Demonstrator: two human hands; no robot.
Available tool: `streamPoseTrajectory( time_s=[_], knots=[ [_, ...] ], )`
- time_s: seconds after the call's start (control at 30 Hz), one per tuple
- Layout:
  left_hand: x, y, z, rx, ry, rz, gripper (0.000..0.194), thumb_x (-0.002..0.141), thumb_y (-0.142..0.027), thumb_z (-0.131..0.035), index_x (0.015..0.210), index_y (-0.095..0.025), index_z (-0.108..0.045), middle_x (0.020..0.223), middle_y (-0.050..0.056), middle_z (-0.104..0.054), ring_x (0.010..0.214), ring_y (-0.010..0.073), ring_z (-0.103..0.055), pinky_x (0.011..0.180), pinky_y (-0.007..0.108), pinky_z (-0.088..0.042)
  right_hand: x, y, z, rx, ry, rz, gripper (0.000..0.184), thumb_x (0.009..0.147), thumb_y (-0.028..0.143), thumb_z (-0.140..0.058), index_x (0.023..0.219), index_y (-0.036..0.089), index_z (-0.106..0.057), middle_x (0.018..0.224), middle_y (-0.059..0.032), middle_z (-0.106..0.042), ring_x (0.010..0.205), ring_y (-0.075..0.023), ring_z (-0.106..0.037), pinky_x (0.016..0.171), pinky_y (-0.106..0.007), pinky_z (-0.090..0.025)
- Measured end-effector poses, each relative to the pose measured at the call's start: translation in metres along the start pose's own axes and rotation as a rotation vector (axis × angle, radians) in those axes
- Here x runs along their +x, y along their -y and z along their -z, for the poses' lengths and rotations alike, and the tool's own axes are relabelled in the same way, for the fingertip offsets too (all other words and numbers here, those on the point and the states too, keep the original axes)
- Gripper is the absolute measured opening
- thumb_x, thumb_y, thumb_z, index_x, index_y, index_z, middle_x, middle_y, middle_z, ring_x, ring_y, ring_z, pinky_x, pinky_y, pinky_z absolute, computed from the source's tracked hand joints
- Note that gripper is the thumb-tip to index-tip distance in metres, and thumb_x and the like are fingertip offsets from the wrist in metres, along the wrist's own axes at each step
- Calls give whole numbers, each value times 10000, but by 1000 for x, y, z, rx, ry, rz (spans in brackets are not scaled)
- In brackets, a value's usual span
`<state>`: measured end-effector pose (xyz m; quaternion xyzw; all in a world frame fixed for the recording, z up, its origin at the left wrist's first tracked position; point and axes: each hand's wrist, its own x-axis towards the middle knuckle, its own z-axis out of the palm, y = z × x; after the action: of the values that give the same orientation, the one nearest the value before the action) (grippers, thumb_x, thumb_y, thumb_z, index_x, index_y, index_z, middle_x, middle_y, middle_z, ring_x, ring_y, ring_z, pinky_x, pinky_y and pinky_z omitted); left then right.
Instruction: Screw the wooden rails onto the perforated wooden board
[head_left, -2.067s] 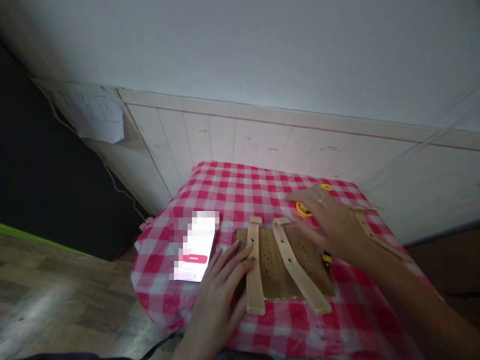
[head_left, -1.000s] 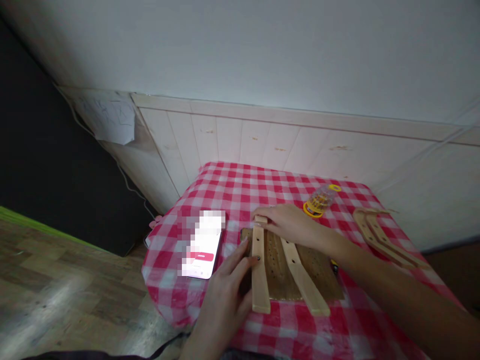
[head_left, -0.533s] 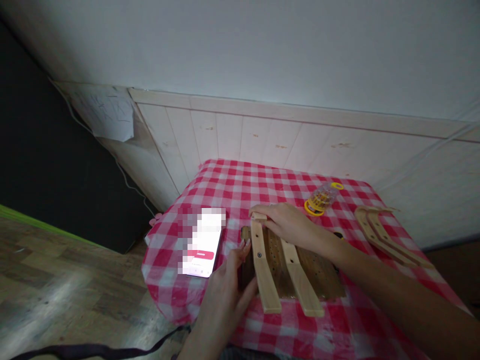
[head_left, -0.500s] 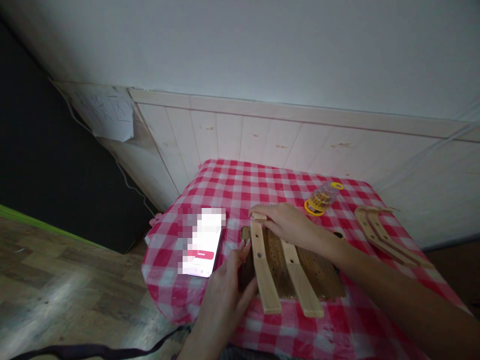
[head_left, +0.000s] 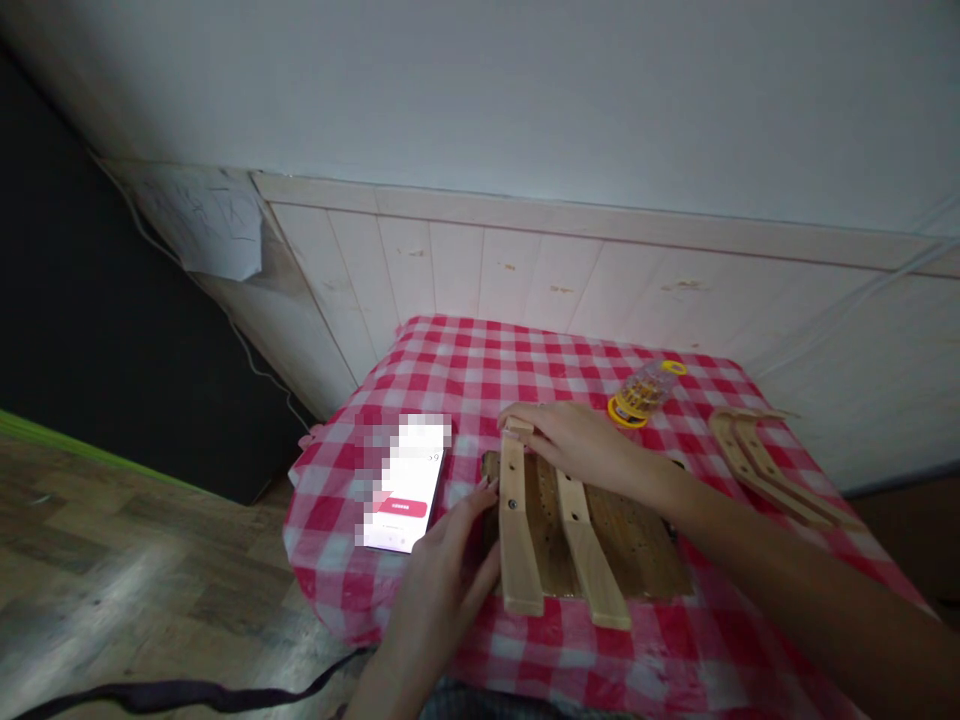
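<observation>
Two pale, bent wooden bars with screw holes lie side by side on a brown wooden board pitted with small holes. My right hand is closed over the far ends of the left bar and the right bar; the right bar's far end is hidden under the palm. A dark fastener shows in a hole of the left bar. My left hand is beside the board's left edge, fingers apart, fingertips close to the left bar.
A lit phone lies left of the board. Behind it stands a clear container with yellow ends, holding small bits. Two more bent wooden bars lie at right. A checked cloth covers the table, against a panelled wall.
The near ends of both bars have swung slightly left and away from me. My right hand stays over their far ends; my left hand has shifted slightly left.
</observation>
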<state>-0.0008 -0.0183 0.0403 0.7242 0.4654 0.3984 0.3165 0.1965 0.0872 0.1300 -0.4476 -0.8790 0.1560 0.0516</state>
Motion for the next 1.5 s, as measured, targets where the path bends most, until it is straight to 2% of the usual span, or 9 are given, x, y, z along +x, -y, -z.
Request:
streamPoseTrajectory(
  time_s=[0.2, 0.37, 0.63, 0.73, 0.83, 1.0, 1.23, 1.33, 1.5],
  knots=[
    [-2, 8, -1, 94, -91, -233, 380, 898, -71, -562, 1226, -249, -631, 1320, 96, -697, 1248, 264, -656, 994, 383, -595, -1, 2, 2, -242, 7, -7, 180, 1040, 259, -476, 1024, 195, -643, 922, -63, -777, 799, -211, -704, 566, -272, -326],
    [3, 7, 0, 147, -111, -243, 315, 917, -52, -548, 1144, -238, -665, 1266, 91, -729, 1101, 241, -740, 894, 342, -642, -1, 4, 4, -345, -9, 20, 236, 1049, 311, -472, 1006, 182, -665, 830, -69, -762, 764, -231, -692, 632, -303, -390],
    [15, 9, -4, 97, -169, -208, 204, 953, -101, -545, 1072, -203, -675, 1289, 108, -714, 1121, 235, -730, 900, 333, -635, -6, -2, -1, -239, -142, 142, 319, 1009, 316, -543, 1272, 155, -623, 1187, -142, -729, 1102, -289, -647, 974, -446, -488],
    [15, 13, -4, 57, -148, -183, 237, 949, -102, -538, 1110, -207, -678, 1275, 92, -724, 1108, 221, -735, 909, 321, -629, -12, -3, 1, -238, -170, 214, 390, 981, 251, -572, 1358, 153, -569, 1349, -165, -637, 1263, -307, -554, 1053, -486, -460],
    [15, 17, -5, 42, -126, -110, 280, 957, -143, -552, 1199, -217, -670, 1217, 68, -754, 1041, 208, -759, 874, 297, -636, -20, -3, 4, -211, -105, 305, 496, 937, 163, -585, 1427, 190, -514, 1471, -143, -545, 1369, -289, -465, 1123, -498, -409],
    [19, 17, -5, 47, -129, -81, 255, 970, -200, -550, 1182, -215, -690, 1185, 60, -766, 1040, 222, -757, 900, 314, -624, -28, 0, 5, -274, -64, 384, 664, 866, 362, -756, 1456, 202, -497, 1590, -168, -418, 1486, -325, -326, 1192, -554, -302],
    [30, -5, 2, 45, -217, -69, 198, 971, -211, -554, 1064, -235, -727, 1042, 28, -788, 894, 189, -775, 723, 234, -623, -18, 5, -12, -318, -128, 475, 580, 877, 468, -732, 1336, 145, -587, 1401, -151, -634, 1414, -292, -464, 1149, -453, -397],
    [33, -10, 3, 37, -241, -87, 174, 961, -216, -583, 992, -237, -753, 1006, 29, -782, 897, 194, -763, 751, 250, -612, -16, 4, -15, -288, -165, 492, 506, 895, 481, -701, 1243, 119, -632, 1269, -147, -706, 1340, -291, -537, 1115, -449, -434],
    [33, -5, -1, -82, -258, -56, 150, 950, -245, -608, 986, -222, -751, 1056, 55, -767, 974, 219, -742, 817, 300, -602, -21, 1, -12, -261, -174, 503, 582, 876, 530, -694, 1256, 95, -626, 1240, -161, -715, 1266, -308, -589, 1058, -453, -487]
  ],
)
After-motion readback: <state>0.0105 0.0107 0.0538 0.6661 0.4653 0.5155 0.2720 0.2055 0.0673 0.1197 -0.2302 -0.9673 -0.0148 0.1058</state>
